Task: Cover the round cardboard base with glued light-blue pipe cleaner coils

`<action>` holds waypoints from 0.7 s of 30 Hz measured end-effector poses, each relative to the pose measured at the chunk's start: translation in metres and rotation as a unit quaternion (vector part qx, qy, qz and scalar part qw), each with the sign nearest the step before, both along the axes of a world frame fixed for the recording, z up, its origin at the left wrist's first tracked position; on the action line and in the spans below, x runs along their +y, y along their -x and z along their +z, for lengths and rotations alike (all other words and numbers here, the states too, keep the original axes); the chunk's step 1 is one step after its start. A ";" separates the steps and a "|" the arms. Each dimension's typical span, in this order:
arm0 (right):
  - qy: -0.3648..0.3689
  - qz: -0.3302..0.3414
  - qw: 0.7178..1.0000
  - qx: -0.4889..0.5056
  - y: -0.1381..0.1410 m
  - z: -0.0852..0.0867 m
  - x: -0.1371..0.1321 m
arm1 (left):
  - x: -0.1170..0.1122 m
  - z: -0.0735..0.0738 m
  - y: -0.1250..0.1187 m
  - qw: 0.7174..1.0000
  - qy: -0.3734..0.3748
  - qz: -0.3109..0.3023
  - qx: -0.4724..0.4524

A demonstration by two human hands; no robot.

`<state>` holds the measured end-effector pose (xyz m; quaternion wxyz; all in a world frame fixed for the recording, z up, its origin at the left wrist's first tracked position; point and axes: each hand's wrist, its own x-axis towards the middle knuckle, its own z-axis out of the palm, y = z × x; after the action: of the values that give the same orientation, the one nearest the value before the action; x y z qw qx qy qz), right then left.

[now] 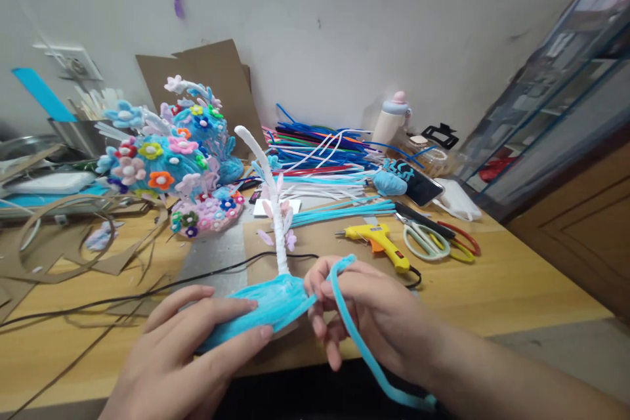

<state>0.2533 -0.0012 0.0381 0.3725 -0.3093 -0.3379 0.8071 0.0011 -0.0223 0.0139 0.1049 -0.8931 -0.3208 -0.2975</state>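
A light-blue fuzzy base (268, 305), wrapped in pipe cleaner, lies at the front of the table. From it rises a white wrapped stem (278, 230) with small pink and blue leaf shapes, curving at the top. My left hand (197, 348) grips the base's left side, thumb along the near edge and fingers across the top. At the base's right end, my right hand (364, 302) pinches a light-blue pipe cleaner (352, 325). One length of it loops over the hand and hangs down toward the lower right. The pinching fingertips are partly hidden.
A yellow glue gun (378, 239) and scissors (426, 241) lie beyond my right hand. Behind are bundled pipe cleaners (315, 151), a phone (420, 185) and a bottle (391, 119). Flower-covered blue domes (165, 164) stand left. A black cable (147, 290) crosses the table near cardboard scraps (63, 246).
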 end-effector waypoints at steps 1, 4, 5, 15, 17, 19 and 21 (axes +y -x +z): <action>-0.004 -0.003 1.000 -0.008 -0.002 0.003 0.001 | 0.001 0.000 0.001 1.000 -0.014 -0.007 0.011; -0.003 0.021 1.000 -0.006 -0.009 0.012 0.004 | 0.003 0.000 0.003 0.999 -0.033 -0.002 0.019; 0.002 0.042 0.999 0.001 -0.012 0.013 0.005 | 0.003 0.001 0.003 0.999 -0.032 0.002 0.016; -0.309 0.052 0.886 -0.340 -0.031 0.036 0.012 | 0.003 0.002 0.004 0.998 -0.048 -0.014 0.044; -0.402 0.059 0.806 -0.430 -0.036 0.046 0.014 | 0.002 0.002 0.004 0.998 -0.043 -0.012 0.036; -0.470 0.086 0.720 -0.504 -0.039 0.056 0.016 | 0.001 0.001 0.003 0.999 -0.037 -0.011 0.032; -0.499 0.143 0.652 -0.553 -0.041 0.066 0.018 | 0.000 0.000 0.003 0.998 -0.036 -0.018 0.037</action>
<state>0.2941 0.0169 0.1037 0.0951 -0.4133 -0.8733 0.2399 -0.0019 -0.0218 0.0138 0.1439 -0.9047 -0.2897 -0.2771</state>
